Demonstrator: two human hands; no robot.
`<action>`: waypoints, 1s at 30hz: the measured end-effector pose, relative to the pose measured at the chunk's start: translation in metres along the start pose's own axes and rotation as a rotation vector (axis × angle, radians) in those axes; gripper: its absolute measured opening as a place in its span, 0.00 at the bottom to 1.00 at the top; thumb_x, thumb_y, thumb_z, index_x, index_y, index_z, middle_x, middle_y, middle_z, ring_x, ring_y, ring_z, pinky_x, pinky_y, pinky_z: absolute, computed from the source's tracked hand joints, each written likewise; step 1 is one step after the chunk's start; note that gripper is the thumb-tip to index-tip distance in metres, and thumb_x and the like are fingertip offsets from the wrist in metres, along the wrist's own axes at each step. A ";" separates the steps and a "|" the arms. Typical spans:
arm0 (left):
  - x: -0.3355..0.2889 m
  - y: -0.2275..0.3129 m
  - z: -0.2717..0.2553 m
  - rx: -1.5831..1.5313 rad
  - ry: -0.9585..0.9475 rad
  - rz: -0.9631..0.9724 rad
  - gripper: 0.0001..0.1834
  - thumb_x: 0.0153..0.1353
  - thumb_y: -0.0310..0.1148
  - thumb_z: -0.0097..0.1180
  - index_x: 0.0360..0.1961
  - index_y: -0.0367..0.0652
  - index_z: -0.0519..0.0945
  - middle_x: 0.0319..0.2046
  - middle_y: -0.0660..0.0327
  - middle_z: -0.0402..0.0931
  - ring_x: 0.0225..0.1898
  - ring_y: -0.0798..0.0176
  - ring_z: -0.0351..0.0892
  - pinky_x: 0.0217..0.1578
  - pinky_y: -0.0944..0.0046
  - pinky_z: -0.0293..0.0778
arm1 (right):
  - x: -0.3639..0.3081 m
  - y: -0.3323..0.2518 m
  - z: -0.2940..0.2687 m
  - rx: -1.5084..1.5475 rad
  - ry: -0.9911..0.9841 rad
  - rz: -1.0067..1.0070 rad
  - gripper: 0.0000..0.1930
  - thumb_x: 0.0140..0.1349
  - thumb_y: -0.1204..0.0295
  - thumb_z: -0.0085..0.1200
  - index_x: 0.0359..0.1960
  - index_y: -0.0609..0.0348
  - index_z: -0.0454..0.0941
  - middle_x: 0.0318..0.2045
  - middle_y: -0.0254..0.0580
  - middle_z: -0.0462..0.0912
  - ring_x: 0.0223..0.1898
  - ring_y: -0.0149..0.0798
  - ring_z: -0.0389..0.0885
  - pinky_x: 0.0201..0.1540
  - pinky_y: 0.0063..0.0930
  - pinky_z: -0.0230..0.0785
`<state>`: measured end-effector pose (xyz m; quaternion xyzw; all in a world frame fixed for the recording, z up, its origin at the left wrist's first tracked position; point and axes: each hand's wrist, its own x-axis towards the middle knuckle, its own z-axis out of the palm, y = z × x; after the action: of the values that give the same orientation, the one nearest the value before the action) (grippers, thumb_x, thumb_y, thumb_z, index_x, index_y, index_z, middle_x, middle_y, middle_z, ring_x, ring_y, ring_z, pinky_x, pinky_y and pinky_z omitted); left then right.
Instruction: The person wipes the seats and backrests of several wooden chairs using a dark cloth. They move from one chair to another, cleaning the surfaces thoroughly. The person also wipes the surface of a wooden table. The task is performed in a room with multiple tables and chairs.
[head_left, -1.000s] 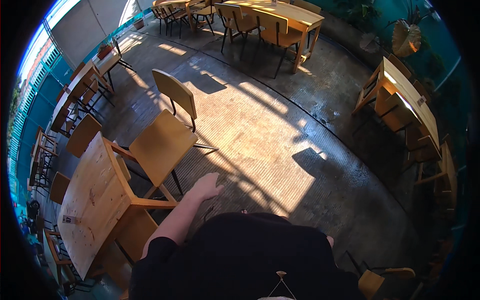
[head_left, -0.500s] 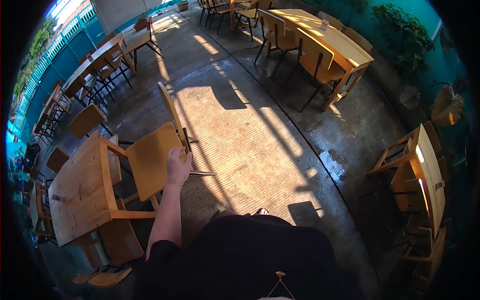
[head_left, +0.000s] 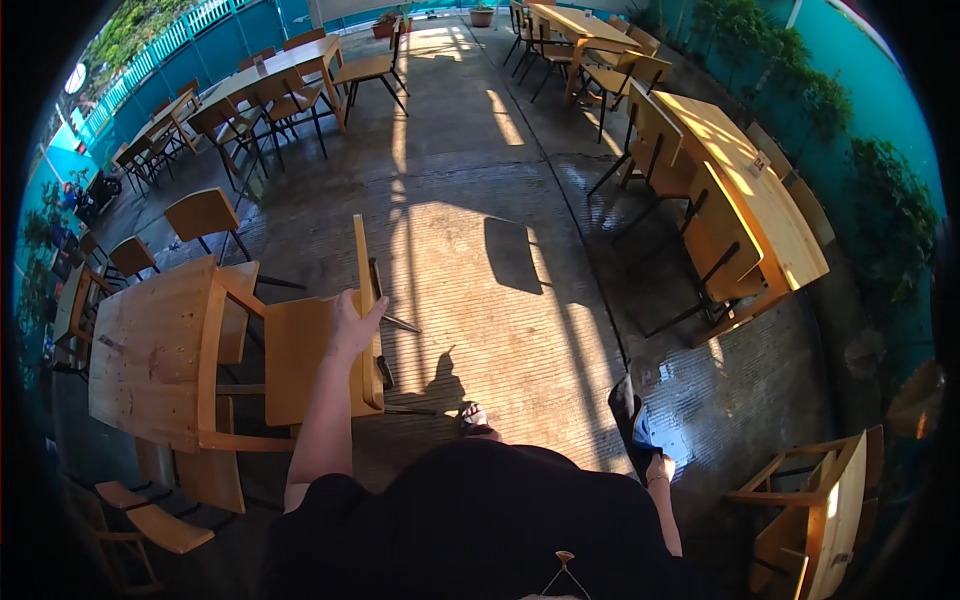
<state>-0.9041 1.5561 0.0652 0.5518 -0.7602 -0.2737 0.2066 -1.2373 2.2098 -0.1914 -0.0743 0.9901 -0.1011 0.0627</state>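
My left hand (head_left: 352, 328) is on the backrest of a wooden chair (head_left: 290, 375), its thumb on one side of the panel and its fingers on the other. The chair has a tan seat and dark legs, and its seat reaches up to a wooden table (head_left: 155, 350) on my left. Low at the right, my right hand (head_left: 661, 467) is closed on a dark and blue cloth (head_left: 640, 428), which sticks out ahead of it. The cloth's far end is dark and hard to make out against the floor.
More chairs (head_left: 205, 215) surround the left table. A long wooden table (head_left: 790, 230) with chairs stands along the right wall, and another table (head_left: 835, 530) is at the lower right. Wet patches (head_left: 670, 400) shine on the ribbed concrete floor (head_left: 470, 300). Farther tables and chairs line both sides.
My view has shifted, and more of the far end shows. My left hand is now over the chair's backrest. My right hand with the cloth has come into view at the lower right.
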 end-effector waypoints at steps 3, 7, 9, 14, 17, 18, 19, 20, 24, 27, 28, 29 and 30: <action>0.051 0.045 -0.006 0.000 -0.213 -0.230 0.43 0.55 0.54 0.65 0.58 0.28 0.64 0.52 0.42 0.73 0.56 0.47 0.74 0.56 0.55 0.72 | 0.031 0.001 0.033 -0.241 -0.242 -0.049 0.13 0.56 0.64 0.49 0.30 0.57 0.84 0.33 0.60 0.84 0.40 0.55 0.84 0.44 0.45 0.76; 0.127 0.041 0.042 0.102 -0.148 -0.352 0.42 0.52 0.51 0.68 0.57 0.28 0.66 0.50 0.40 0.75 0.50 0.46 0.80 0.52 0.54 0.76 | 0.077 0.097 0.061 -0.679 -0.394 -0.041 0.14 0.67 0.66 0.43 0.40 0.54 0.82 0.36 0.51 0.86 0.41 0.47 0.86 0.41 0.42 0.76; 0.130 0.048 0.028 0.293 -0.052 -0.409 0.42 0.51 0.51 0.68 0.56 0.29 0.68 0.51 0.40 0.76 0.50 0.45 0.80 0.51 0.53 0.76 | 0.101 0.022 0.068 -0.544 -0.565 -0.027 0.14 0.66 0.66 0.43 0.39 0.54 0.82 0.36 0.51 0.86 0.41 0.48 0.86 0.41 0.43 0.76; 0.165 -0.006 0.066 0.364 -0.003 -0.591 0.35 0.50 0.51 0.68 0.50 0.31 0.76 0.48 0.43 0.79 0.50 0.43 0.80 0.50 0.51 0.76 | 0.237 -0.070 0.042 -0.498 -0.645 -0.115 0.13 0.66 0.66 0.43 0.38 0.53 0.82 0.36 0.51 0.85 0.40 0.49 0.86 0.40 0.43 0.76; 0.164 0.004 0.082 0.386 0.105 -0.675 0.28 0.53 0.48 0.67 0.44 0.33 0.80 0.46 0.44 0.80 0.50 0.45 0.80 0.49 0.50 0.76 | 0.334 -0.121 0.025 -0.522 -0.647 -0.249 0.13 0.66 0.66 0.43 0.37 0.53 0.81 0.35 0.51 0.85 0.40 0.50 0.86 0.40 0.44 0.75; 0.167 0.014 0.079 0.399 0.125 -0.694 0.27 0.53 0.48 0.66 0.43 0.33 0.80 0.46 0.44 0.80 0.49 0.45 0.80 0.48 0.50 0.76 | 0.369 -0.141 0.019 -0.536 -0.641 -0.306 0.12 0.66 0.66 0.43 0.37 0.53 0.81 0.35 0.51 0.85 0.40 0.50 0.85 0.40 0.44 0.75; 0.163 0.027 0.080 0.431 0.125 -0.711 0.24 0.55 0.47 0.65 0.42 0.35 0.81 0.45 0.44 0.80 0.49 0.45 0.80 0.47 0.50 0.77 | 0.400 -0.160 0.014 -0.553 -0.637 -0.377 0.12 0.65 0.66 0.43 0.36 0.53 0.81 0.35 0.51 0.85 0.40 0.50 0.85 0.40 0.44 0.75; 0.161 0.031 0.079 0.434 0.133 -0.724 0.24 0.56 0.47 0.65 0.42 0.35 0.81 0.45 0.44 0.80 0.49 0.45 0.80 0.47 0.50 0.77 | 0.433 -0.184 0.008 -0.579 -0.622 -0.467 0.12 0.65 0.66 0.43 0.36 0.53 0.81 0.35 0.52 0.85 0.40 0.50 0.85 0.40 0.44 0.75; 0.154 0.028 0.076 0.433 0.176 -0.768 0.24 0.57 0.47 0.64 0.42 0.36 0.81 0.45 0.45 0.80 0.48 0.44 0.80 0.46 0.50 0.77 | 0.573 -0.310 -0.005 -0.559 -0.370 -0.898 0.11 0.64 0.66 0.44 0.34 0.52 0.80 0.32 0.53 0.84 0.38 0.54 0.84 0.39 0.46 0.74; 0.159 0.043 0.079 0.452 0.197 -0.819 0.24 0.57 0.47 0.64 0.42 0.36 0.81 0.44 0.45 0.80 0.48 0.44 0.80 0.46 0.50 0.76 | 0.624 -0.443 -0.014 -0.010 -0.286 -0.517 0.24 0.63 0.55 0.50 0.30 0.70 0.81 0.29 0.60 0.83 0.35 0.55 0.82 0.42 0.42 0.71; 0.157 0.048 0.075 0.467 0.208 -0.853 0.24 0.57 0.47 0.64 0.42 0.36 0.81 0.44 0.45 0.80 0.47 0.44 0.80 0.46 0.50 0.76 | 0.616 -0.493 -0.020 0.176 -0.260 -0.577 0.23 0.63 0.58 0.51 0.29 0.72 0.80 0.26 0.64 0.81 0.32 0.60 0.82 0.39 0.46 0.71; 0.163 0.048 0.076 0.459 0.201 -0.843 0.24 0.57 0.48 0.64 0.42 0.36 0.81 0.44 0.44 0.80 0.47 0.44 0.80 0.46 0.50 0.76 | 0.623 -0.530 -0.021 0.204 -0.222 -0.587 0.22 0.63 0.59 0.49 0.31 0.72 0.80 0.24 0.64 0.81 0.30 0.61 0.81 0.37 0.48 0.70; 0.166 0.045 0.077 0.457 0.195 -0.840 0.24 0.57 0.48 0.63 0.42 0.36 0.81 0.43 0.44 0.80 0.47 0.43 0.80 0.46 0.50 0.76 | 0.624 -0.568 -0.017 0.228 -0.204 -0.645 0.22 0.63 0.59 0.49 0.31 0.72 0.80 0.25 0.64 0.81 0.30 0.61 0.81 0.37 0.48 0.70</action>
<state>-1.0350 1.4237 0.0377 0.8653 -0.4893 -0.1066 0.0223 -1.7756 1.5630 -0.1242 -0.3854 0.8866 -0.2178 0.1341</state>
